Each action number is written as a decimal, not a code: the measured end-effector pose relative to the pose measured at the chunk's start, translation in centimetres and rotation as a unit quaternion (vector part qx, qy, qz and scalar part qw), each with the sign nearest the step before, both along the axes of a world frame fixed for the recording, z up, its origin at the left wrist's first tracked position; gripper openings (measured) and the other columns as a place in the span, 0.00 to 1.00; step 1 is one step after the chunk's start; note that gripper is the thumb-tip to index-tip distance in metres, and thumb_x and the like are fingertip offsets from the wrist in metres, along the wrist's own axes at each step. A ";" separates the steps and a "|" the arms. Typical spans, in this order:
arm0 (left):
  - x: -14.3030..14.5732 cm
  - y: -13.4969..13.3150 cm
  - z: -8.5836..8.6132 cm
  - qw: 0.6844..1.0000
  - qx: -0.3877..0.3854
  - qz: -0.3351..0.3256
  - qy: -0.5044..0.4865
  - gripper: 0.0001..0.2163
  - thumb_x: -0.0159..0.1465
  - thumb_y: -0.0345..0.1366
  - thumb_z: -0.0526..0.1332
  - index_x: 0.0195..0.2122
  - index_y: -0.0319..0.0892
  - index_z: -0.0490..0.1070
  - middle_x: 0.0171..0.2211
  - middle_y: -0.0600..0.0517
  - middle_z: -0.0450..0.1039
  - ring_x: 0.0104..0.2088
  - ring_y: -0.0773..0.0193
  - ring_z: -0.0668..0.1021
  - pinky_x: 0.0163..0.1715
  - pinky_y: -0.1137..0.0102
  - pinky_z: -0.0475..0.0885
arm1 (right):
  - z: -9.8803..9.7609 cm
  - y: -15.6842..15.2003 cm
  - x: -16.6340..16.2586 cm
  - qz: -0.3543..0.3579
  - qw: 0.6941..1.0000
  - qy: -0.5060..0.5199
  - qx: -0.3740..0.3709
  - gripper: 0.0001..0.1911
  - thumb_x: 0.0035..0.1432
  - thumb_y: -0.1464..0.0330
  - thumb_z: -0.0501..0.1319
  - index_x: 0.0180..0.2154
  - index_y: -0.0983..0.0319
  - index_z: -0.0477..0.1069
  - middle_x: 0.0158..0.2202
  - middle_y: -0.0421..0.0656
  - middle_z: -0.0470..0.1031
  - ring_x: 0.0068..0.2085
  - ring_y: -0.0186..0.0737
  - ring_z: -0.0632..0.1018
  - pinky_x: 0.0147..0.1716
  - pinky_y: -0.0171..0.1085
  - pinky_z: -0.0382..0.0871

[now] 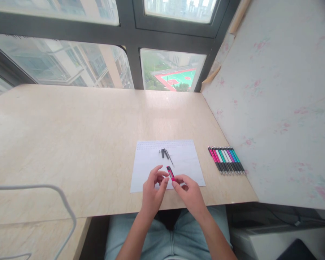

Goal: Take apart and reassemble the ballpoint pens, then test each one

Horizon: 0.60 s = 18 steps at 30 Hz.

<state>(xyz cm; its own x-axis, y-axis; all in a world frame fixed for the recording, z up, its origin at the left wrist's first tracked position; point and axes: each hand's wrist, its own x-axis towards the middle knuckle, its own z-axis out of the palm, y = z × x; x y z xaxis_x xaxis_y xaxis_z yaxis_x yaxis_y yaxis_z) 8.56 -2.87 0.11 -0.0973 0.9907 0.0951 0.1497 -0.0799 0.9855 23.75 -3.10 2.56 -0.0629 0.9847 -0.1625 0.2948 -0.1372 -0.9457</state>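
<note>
A pink pen barrel (170,173) with a black clip is pinched between the thumb and fingers of my right hand (188,187), tilted above the near part of a white paper sheet (143,177). My left hand (155,186) is just left of the barrel, its fingers apart and curved, with nothing seen in them. On the sheet beyond my hands lie black pen parts (163,153), a thin dark refill (170,157) and a tiny piece (159,151) too small to name. Handwriting lines the sheet's far edge.
A row of several coloured pens (226,160) lies on the table (97,144) to the right, near the flowered wall (284,126). A grey cable (62,195) arcs over the table's left front. Windows (176,70) stand along the far edge.
</note>
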 end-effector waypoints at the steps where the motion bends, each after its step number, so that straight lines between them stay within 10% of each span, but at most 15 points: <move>1: -0.2 0.0 0.0 1.000 -0.003 0.000 0.013 0.14 0.65 0.38 0.60 0.52 0.45 0.67 0.37 0.49 0.78 0.35 0.62 0.79 0.38 0.66 0.74 | -0.3 0.1 0.3 -0.017 1.000 -0.008 0.000 0.11 0.59 0.62 0.60 0.38 0.61 0.76 0.37 0.45 0.79 0.39 0.43 0.78 0.33 0.36 0.70; 18: -0.6 0.0 -0.1 0.998 -0.019 -0.026 0.059 0.07 0.66 0.35 0.57 0.40 0.42 0.74 0.33 0.50 0.80 0.32 0.63 0.80 0.34 0.69 0.74 | -1.8 7.0 1.3 -0.038 0.918 -0.369 0.138 0.10 0.61 0.65 0.58 0.36 0.61 0.77 0.33 0.45 0.78 0.36 0.42 0.76 0.35 0.38 0.64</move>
